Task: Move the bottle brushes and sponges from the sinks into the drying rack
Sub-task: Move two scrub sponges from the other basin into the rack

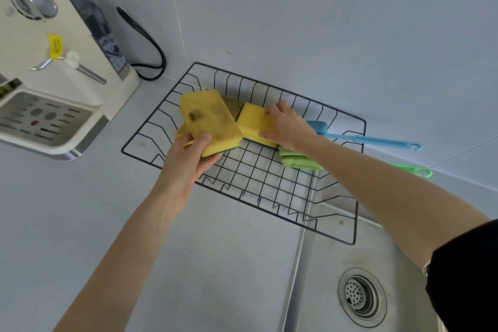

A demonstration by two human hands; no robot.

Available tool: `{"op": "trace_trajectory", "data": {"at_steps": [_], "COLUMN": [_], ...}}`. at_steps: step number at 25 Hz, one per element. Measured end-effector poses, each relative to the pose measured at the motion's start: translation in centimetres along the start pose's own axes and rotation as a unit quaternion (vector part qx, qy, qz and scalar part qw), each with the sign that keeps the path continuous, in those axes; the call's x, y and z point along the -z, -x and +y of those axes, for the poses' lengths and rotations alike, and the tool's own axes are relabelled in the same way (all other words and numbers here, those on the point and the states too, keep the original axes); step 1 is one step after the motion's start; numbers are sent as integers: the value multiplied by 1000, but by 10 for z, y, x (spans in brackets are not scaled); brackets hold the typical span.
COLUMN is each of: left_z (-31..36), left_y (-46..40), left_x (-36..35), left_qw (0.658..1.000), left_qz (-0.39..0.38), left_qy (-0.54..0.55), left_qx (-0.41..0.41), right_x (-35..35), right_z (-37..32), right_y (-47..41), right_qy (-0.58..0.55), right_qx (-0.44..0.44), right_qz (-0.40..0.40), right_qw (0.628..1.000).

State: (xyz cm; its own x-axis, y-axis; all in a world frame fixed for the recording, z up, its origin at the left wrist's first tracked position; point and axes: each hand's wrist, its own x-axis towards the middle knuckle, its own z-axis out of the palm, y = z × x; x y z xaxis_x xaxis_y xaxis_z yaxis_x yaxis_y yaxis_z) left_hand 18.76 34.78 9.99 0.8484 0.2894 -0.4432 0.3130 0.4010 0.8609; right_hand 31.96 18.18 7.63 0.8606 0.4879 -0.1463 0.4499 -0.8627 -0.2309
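Observation:
A black wire drying rack [250, 186] sits on the counter, its right end over the sink. My left hand [188, 159] grips a stained yellow sponge [210, 118] with a green underside, held over the rack's left part. My right hand [288, 124] holds a cleaner yellow sponge [254, 122] against the rack's back. Another yellow sponge edge [182, 131] peeks out under the left one. A brownish sponge [233, 106] lies behind them. Green sponges [296, 160] rest at the rack's right. A blue bottle brush [358, 137] and a green brush handle [415, 170] stick out over the right rim.
A cream water dispenser [62, 94] with a drip tray stands at the left, a black cable [151, 43] behind it. The steel sink [336, 256] with its round drain strainer [362, 296] is at the lower right. Grey countertop [80, 224] spreads in front; tiled wall behind.

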Motion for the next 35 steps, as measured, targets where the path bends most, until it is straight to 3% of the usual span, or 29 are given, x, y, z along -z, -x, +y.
{"op": "trace_trajectory", "data": {"at_steps": [6, 9, 13, 19, 23, 27, 29, 32, 35], "left_z": [5, 6, 5, 0, -4, 4, 4, 0, -4], "left_y": [7, 10, 15, 19, 23, 9, 0, -10, -17], "left_x": [-13, -20, -35, -37, -37, -31, -28, -30, -33], "left_qw": [1000, 1000, 1000, 999, 993, 984, 967, 901, 852], "left_qz": [-9, -6, -10, -32, -57, -8, 26, 32, 17], "left_qy": [8, 6, 3, -32, -104, -179, -252, -422, -513], "left_qx": [17, 16, 3, 29, 25, -5, -33, -95, -107], "right_x": [3, 15, 28, 32, 29, 25, 22, 13, 3], "right_z": [-2, -19, -45, -45, -36, -27, -23, -22, -19], "right_y": [3, 17, 52, 70, 77, 82, 83, 80, 76], "right_qy": [-6, -163, -298, -309, -289, -232, -195, -158, -82], "right_qx": [-15, -25, 11, 21, 7, 16, 29, 39, 58], "right_qz": [32, 88, 46, -20, 9, -2, -19, -36, -33], "right_qw": [999, 982, 953, 950, 957, 972, 980, 986, 994]}}
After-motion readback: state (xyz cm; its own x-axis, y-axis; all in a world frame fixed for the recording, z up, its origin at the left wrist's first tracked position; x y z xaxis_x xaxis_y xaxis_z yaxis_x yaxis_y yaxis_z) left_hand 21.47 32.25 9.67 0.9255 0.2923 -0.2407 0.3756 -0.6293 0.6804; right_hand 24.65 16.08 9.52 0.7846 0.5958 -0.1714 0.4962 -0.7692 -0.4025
